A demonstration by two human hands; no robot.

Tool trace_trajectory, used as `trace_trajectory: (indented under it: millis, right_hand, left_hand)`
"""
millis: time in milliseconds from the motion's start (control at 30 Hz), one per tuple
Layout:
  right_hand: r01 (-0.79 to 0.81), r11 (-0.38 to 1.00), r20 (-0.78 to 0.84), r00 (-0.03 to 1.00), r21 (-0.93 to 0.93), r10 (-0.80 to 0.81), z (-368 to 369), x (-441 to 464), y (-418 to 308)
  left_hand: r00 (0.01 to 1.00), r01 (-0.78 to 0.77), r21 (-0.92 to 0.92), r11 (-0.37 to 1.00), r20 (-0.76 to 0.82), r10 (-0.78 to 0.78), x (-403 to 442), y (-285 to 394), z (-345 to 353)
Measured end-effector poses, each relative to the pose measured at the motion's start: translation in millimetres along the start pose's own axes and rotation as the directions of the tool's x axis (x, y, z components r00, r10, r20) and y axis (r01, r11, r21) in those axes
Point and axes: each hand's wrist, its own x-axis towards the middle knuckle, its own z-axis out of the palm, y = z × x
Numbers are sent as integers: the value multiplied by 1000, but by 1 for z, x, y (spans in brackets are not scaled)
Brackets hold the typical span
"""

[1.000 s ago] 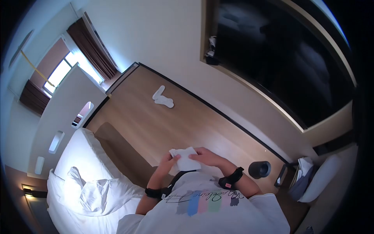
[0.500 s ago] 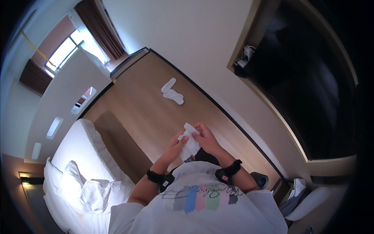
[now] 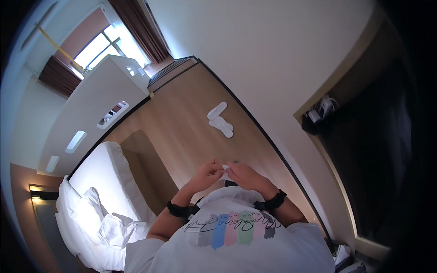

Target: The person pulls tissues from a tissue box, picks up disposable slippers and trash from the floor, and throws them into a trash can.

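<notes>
A piece of thin white cloth or tissue (image 3: 225, 172) is pinched between my two hands in front of my waist; most of it is hidden by fingers, so its exact kind cannot be made out. My left hand (image 3: 205, 176) closes on its left side, thumb and fingertips together. On the other side, my right hand (image 3: 246, 176) grips it with bent fingers. The fingertips of both hands nearly meet. Each forearm wears a black strap (image 3: 180, 209).
White slippers (image 3: 221, 125) lie on the wooden floor (image 3: 182, 113) ahead. To the left is a bed (image 3: 102, 168) with rumpled white bedding, beside a white partition with cut-out slots. A wall recess (image 3: 314, 116) on the right holds a dark panel and white items.
My hands have drawn closer together, covering more of the white cloth, which stood up between them before. The camera view has shifted, so the room appears further right and lower.
</notes>
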Motion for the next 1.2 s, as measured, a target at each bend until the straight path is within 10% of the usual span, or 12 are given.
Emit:
trace_trajectory:
  millis: [67, 500, 933, 1200]
  right_hand:
    - [-40, 995, 22, 999, -92, 42, -15, 23, 16]
    - [1, 943, 105, 994, -334, 36, -73, 128, 14]
    - [-58, 874, -454, 870, -483, -193, -80, 154, 4]
    - [-212, 871, -485, 874, -443, -34, -61, 168, 1]
  left_hand:
    - [976, 216, -255, 943, 77, -203, 26, -14, -8]
    - [939, 226, -113, 967, -238, -247, 108, -15, -60]
    - [971, 56, -111, 992, 236, -28, 188, -13, -121]
    - [972, -11, -37, 999, 233, 19, 200, -25, -132]
